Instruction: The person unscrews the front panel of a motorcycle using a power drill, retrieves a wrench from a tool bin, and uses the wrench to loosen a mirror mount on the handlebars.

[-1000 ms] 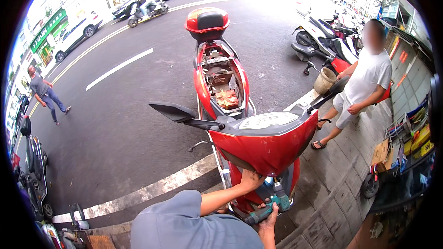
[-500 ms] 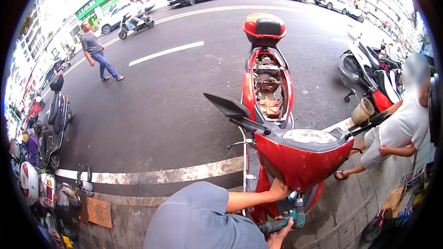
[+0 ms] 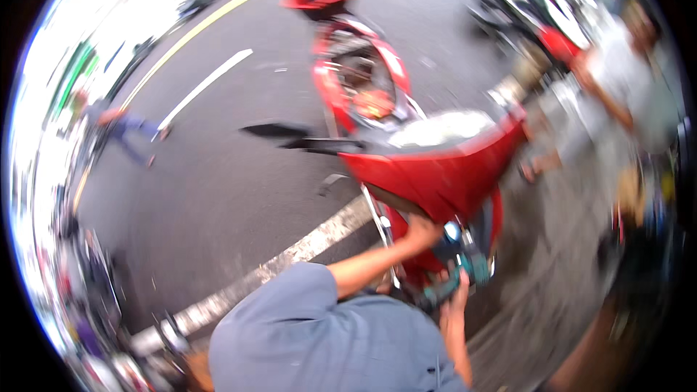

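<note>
A red scooter (image 3: 435,181) stands in front of me, its front panel toward me and its seat area uncovered. My left hand (image 3: 423,234) reaches up to the lower edge of that panel; its fingers are hidden and blurred there. My right hand (image 3: 455,296) is closed around the grip of a teal cordless drill (image 3: 472,268), held just below the panel. A bright light shows beside the left hand, above the drill. Whether the drill's tip touches the scooter cannot be made out.
A black mirror (image 3: 279,131) sticks out on the scooter's left. To the right stands a person in a white shirt (image 3: 617,80), near parked scooters (image 3: 537,11). Another person (image 3: 120,122) is on the road at left. More parked scooters (image 3: 80,276) line the lower left.
The view has tilted and blurred, shifting the scooter left and up in the picture. The drill stays in my right hand, and my left hand stays at the panel's lower edge.
</note>
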A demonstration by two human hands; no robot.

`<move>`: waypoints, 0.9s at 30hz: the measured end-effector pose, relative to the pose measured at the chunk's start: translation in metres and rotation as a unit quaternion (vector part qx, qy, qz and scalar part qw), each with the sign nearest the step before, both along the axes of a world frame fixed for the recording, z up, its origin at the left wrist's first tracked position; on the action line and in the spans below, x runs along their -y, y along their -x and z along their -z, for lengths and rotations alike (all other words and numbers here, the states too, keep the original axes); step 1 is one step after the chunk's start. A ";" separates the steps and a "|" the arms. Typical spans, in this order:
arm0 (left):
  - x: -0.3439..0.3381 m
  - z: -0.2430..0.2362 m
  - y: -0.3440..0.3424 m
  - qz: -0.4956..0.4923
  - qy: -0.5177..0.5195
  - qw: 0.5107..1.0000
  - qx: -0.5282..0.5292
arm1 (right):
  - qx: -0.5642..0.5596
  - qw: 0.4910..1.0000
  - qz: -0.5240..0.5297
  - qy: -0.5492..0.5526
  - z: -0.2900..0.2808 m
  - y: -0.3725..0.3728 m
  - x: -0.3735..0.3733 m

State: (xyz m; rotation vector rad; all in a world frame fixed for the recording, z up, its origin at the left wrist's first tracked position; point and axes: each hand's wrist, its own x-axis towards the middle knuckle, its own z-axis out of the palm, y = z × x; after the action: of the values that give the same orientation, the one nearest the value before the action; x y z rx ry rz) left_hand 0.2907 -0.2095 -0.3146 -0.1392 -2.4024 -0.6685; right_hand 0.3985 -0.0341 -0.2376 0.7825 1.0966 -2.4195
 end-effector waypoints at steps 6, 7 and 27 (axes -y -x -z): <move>0.033 0.020 -0.013 0.023 0.335 0.937 -0.100 | -0.040 0.995 -0.028 0.089 -0.007 -0.003 -0.006; 0.033 0.011 -0.012 0.077 0.163 0.984 -0.005 | -0.050 0.995 -0.009 0.083 -0.007 -0.006 -0.006; 0.004 -0.077 -0.003 0.151 -0.072 0.951 0.261 | -0.198 0.973 0.093 0.066 0.035 -0.006 -0.017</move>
State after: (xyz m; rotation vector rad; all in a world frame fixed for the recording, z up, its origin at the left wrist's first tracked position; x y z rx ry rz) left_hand 0.2936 -0.2135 -0.2374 -0.3056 -2.8511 -1.1394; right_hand 0.4041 -0.0174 -0.2728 0.3792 1.0181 -2.8592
